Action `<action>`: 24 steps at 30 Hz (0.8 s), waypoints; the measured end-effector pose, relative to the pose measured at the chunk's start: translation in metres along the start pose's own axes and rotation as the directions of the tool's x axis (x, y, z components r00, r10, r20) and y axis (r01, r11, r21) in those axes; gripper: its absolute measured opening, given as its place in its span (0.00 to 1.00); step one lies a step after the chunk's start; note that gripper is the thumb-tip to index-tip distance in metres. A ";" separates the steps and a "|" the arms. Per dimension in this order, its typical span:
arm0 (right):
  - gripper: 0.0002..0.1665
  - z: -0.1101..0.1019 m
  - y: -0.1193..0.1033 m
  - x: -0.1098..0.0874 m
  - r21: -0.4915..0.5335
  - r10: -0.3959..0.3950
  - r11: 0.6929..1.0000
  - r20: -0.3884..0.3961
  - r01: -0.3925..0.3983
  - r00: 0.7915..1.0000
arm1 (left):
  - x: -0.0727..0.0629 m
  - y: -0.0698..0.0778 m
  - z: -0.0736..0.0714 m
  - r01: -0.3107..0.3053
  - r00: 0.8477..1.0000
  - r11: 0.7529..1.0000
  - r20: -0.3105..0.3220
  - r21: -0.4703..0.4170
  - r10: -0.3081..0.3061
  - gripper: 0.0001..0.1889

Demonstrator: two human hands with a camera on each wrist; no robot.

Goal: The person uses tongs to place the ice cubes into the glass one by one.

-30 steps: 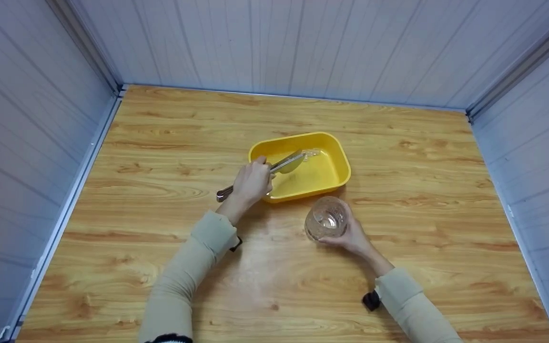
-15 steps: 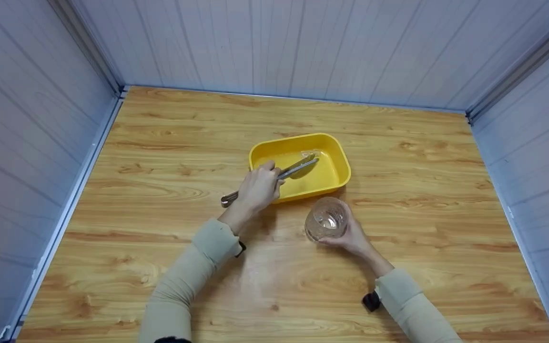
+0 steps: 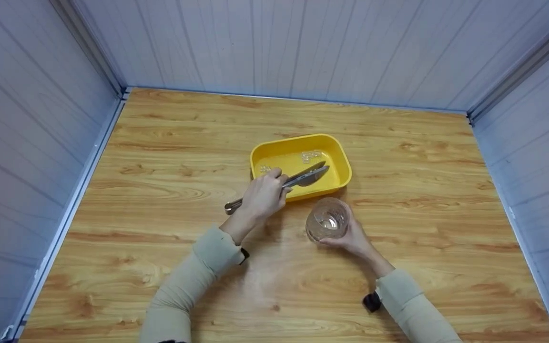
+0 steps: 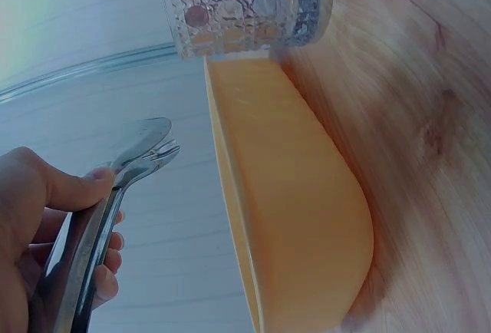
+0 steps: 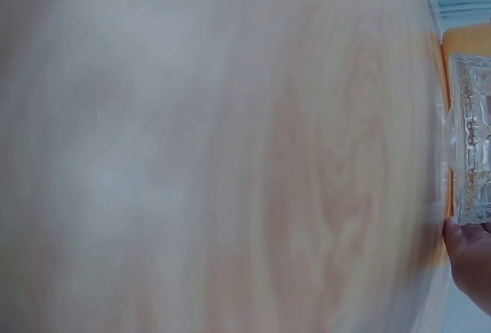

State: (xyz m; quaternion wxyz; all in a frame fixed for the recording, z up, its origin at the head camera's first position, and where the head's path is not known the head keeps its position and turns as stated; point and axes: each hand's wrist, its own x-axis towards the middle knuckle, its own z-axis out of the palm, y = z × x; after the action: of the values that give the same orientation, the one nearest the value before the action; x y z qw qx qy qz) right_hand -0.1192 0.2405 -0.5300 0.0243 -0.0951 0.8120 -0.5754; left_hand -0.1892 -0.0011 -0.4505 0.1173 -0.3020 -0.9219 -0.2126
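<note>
My left hand [image 3: 264, 194] grips metal serving tongs [image 3: 305, 176] around the middle, thumb on top in the left wrist view. One tip is spoon-shaped and the other forked; a small clear glint shows between them. The tips hang over the front right part of a yellow tub [image 3: 336, 143]. Inside it, small clear pieces [image 3: 310, 156] lie at the back right, and more clear bits [image 3: 265, 169] show at the left, close to my fingers. In front of the tub, my right hand [image 3: 354, 239] holds an upright cut-glass tumbler [image 3: 327, 219] by its right side.
Tub and tumbler stand on a wood-grain table [image 3: 412, 190]. Pale panel walls [image 3: 274, 47] enclose it at the back and both sides. The tumbler is close to the tub's front right edge.
My left hand has moved the tongs rightward and toward me, off the clear pieces at the back right of the tub. Bits at the tub's left now show. The right hand and tumbler stay put.
</note>
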 end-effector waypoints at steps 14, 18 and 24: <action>0.60 0.000 -0.001 0.000 0.020 -0.009 1.000 -0.001 0.009 1.000 | -0.014 0.013 0.002 -0.061 0.998 0.997 -0.029 -0.045 0.060 0.08; 0.61 0.001 0.000 -0.001 0.027 -0.020 0.999 -0.001 0.020 1.000 | -0.019 0.018 0.003 -0.073 0.997 0.996 -0.021 -0.047 0.072 0.07; 0.61 0.001 0.000 -0.001 0.012 -0.022 1.000 0.001 0.022 1.000 | -0.023 0.024 0.004 -0.100 0.995 0.994 0.006 -0.041 0.100 0.08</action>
State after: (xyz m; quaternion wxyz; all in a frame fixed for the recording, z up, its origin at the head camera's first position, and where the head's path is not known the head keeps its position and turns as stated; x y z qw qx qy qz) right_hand -0.1182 0.2401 -0.5307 0.0192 -0.1042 0.8073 -0.5805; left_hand -0.1567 0.0067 -0.4542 0.1178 -0.3508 -0.9016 -0.2240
